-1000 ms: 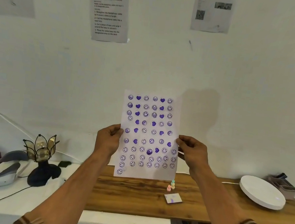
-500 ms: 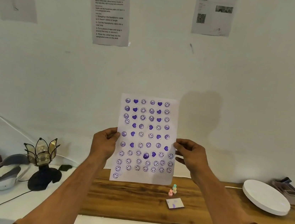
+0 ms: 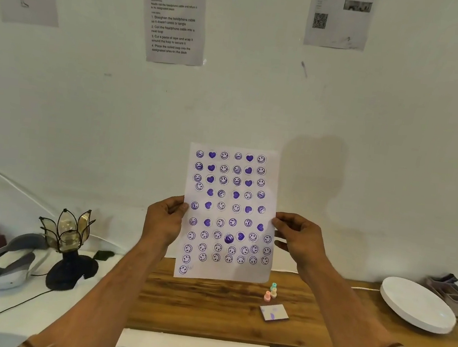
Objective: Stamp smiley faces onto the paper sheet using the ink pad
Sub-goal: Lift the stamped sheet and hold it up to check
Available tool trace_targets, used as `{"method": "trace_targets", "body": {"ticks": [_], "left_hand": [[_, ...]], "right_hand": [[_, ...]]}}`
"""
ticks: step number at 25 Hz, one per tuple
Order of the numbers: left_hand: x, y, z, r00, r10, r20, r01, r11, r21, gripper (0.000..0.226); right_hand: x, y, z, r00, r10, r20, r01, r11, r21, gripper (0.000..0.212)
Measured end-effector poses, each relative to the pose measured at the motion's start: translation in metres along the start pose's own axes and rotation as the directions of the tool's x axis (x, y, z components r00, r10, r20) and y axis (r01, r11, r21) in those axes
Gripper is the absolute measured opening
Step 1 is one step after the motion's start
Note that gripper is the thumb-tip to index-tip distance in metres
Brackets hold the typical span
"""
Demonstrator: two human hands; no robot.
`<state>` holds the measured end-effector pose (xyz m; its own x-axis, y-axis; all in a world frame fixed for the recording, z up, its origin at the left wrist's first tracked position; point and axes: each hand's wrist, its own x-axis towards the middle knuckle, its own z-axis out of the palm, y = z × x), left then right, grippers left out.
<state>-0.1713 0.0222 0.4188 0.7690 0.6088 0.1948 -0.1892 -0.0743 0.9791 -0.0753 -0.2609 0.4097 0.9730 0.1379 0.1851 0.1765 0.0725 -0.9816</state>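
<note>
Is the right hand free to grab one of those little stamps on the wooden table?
Probably not yet: the right hand is pinching the paper sheet edge, held upright with the left hand. The stamps stand unobstructed just below.

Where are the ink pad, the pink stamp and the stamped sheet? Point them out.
ink pad (image 3: 274,312), head view, centre of its top face.
pink stamp (image 3: 267,296), head view, its body.
stamped sheet (image 3: 230,199), head view, upper middle.

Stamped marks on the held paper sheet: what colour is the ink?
Purple, on the white paper sheet, clearest in the head view.
</note>
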Motion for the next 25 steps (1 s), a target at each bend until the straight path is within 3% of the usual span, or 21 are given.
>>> {"method": "trace_targets", "body": {"ticks": [5, 12, 15, 25], "left_hand": [[-0.002, -0.016, 0.007, 0.999, -0.027, 0.036, 0.027, 1.000, -0.015, 0.030], [-0.003, -0.079, 0.022, 0.980, -0.186, 0.069, 0.175, 0.974, 0.144, 0.025], [0.006, -0.108, 0.032, 0.967, -0.252, 0.036, 0.245, 0.959, 0.139, 0.029], [0.065, -0.263, 0.056, 0.892, -0.449, -0.053, 0.449, 0.870, 0.201, 0.019]], "right_hand": [[0.002, 0.016, -0.002, 0.997, 0.043, -0.058, -0.044, 0.999, -0.004, 0.006], [0.014, 0.069, -0.007, 0.972, 0.178, -0.152, -0.172, 0.984, 0.050, 0.010], [0.026, 0.097, -0.008, 0.961, 0.223, -0.165, -0.220, 0.975, 0.039, 0.009], [0.098, 0.238, 0.008, 0.899, 0.388, -0.201, -0.411, 0.908, -0.086, 0.006]]}}
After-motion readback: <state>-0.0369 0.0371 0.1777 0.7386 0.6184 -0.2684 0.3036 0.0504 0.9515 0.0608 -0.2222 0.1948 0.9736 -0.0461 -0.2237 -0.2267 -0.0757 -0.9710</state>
